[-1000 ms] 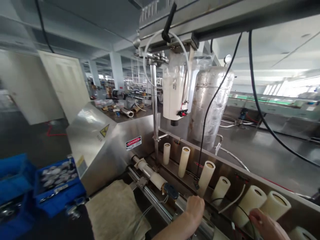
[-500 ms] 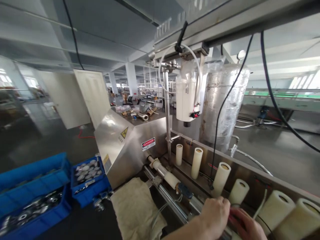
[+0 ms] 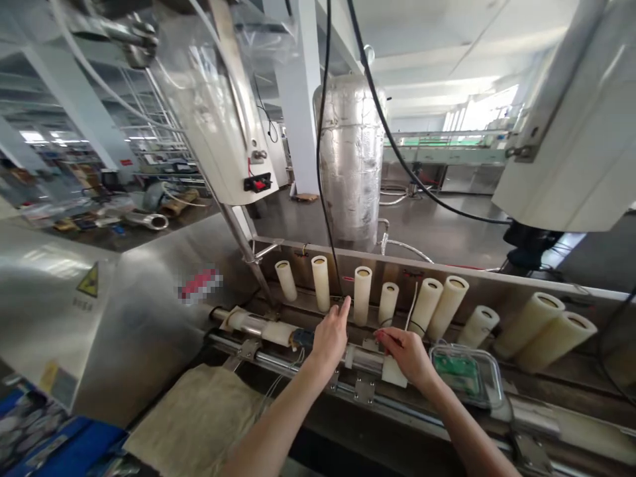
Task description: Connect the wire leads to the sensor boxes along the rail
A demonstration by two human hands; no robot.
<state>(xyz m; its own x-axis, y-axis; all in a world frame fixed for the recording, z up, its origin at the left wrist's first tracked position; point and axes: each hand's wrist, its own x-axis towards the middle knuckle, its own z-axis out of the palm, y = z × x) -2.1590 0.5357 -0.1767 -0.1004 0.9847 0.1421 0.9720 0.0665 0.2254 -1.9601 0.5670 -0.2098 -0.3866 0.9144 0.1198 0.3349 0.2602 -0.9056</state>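
My left hand [image 3: 332, 331] reaches over the metal trough with its index finger stretched out, beside the lower end of a hanging black cable [image 3: 325, 165]. Whether the finger touches the cable I cannot tell. My right hand [image 3: 406, 351] has its fingers pinched together; a bit of red shows at the fingertips, too small to name. In front of the hands stand upright hollow cream-coloured cylinders, among them a slim cylinder [image 3: 362, 295] and a shorter cylinder [image 3: 388, 303]. Below the hands runs a horizontal metal shaft [image 3: 365, 358] carrying cream sleeves.
A clear plastic box [image 3: 489, 371] with green contents sits right of my right hand. Beige cloth [image 3: 199, 417] lies front left, beside a sheet-metal housing [image 3: 149, 318]. White machine heads [image 3: 213, 112] hang above. Behind the trough wall stands a foil-wrapped tank [image 3: 350, 159].
The view has swung right and now takes in the plastic box and more cylinders. My hands, close together before, are now apart, the left one extending a finger.
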